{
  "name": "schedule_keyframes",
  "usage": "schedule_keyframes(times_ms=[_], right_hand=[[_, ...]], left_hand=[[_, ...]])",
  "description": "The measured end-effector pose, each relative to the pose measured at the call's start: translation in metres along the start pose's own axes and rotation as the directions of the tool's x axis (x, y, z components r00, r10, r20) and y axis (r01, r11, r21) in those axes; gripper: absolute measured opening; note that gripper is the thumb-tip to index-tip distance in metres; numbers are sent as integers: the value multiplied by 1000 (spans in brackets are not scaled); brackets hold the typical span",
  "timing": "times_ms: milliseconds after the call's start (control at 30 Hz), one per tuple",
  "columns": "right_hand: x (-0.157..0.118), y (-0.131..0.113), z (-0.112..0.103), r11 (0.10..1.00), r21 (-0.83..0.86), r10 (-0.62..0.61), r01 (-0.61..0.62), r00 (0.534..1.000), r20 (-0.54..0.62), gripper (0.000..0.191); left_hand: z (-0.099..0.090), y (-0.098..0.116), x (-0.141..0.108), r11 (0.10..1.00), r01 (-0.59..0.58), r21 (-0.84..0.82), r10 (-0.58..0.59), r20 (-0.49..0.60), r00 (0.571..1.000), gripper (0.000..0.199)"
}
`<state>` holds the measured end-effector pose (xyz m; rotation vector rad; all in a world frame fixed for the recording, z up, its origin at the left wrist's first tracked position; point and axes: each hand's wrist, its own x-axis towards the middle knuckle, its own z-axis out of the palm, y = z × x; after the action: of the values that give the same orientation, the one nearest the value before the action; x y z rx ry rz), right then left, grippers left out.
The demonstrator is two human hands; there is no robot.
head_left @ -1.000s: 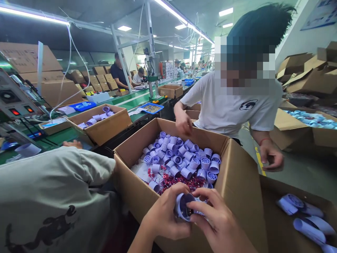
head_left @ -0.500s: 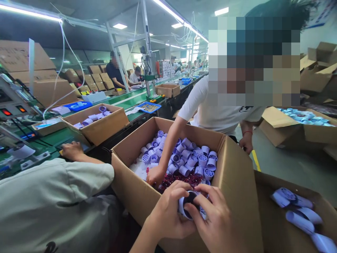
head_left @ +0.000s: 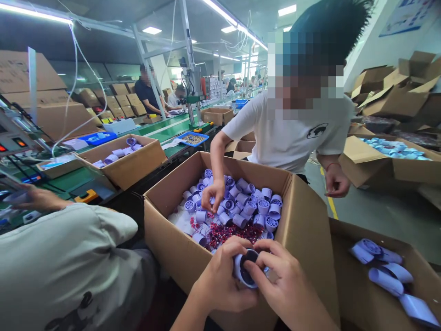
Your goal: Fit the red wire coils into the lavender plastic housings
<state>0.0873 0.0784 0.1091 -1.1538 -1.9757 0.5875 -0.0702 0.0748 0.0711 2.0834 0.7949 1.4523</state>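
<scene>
My left hand (head_left: 225, 278) is wrapped round a short lavender plastic cylinder (head_left: 237, 271), its dark open end facing me. My right hand (head_left: 280, 271) grips the same cylinder from the other side, with a finger or thumb reaching into the opening. Whether the right fingertips pinch some small part inside is hidden. Just beyond my hands stands a large cardboard box (head_left: 312, 239) holding many similar lavender cylinders (head_left: 241, 200). Among them lies a heap of small red parts with thin wires (head_left: 232, 232).
Opposite me a person in a white shirt (head_left: 275, 133) reaches a hand (head_left: 213, 195) into the box. A neighbour's sleeve (head_left: 79, 257) is close on my left. At right, another box (head_left: 351, 280) holds lavender pieces. A green workbench (head_left: 72, 181) with a box of cylinders (head_left: 127, 165) runs along the left.
The opposite person's hand has lifted from the red parts, and their other hand has come up. The neighbour's hand has moved left. My right fingers have shifted at the cylinder's opening.
</scene>
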Motion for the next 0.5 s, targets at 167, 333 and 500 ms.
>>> schedule_keyframes(times_ms=[167, 333, 500], right_hand=[[2, -4, -2, 977, 51, 206, -205, 978, -12, 7], [11, -9, -6, 910, 218, 294, -352, 920, 260, 33], [14, -13, 10, 787, 423, 296, -449, 877, 379, 38]], left_hand=[[0, 2, 1, 1000, 19, -1, -19, 8, 1000, 71], [-1, 4, 1, 996, -62, 71, 64, -32, 997, 58], [1, 2, -2, 968, -100, 229, 145, -189, 971, 52]])
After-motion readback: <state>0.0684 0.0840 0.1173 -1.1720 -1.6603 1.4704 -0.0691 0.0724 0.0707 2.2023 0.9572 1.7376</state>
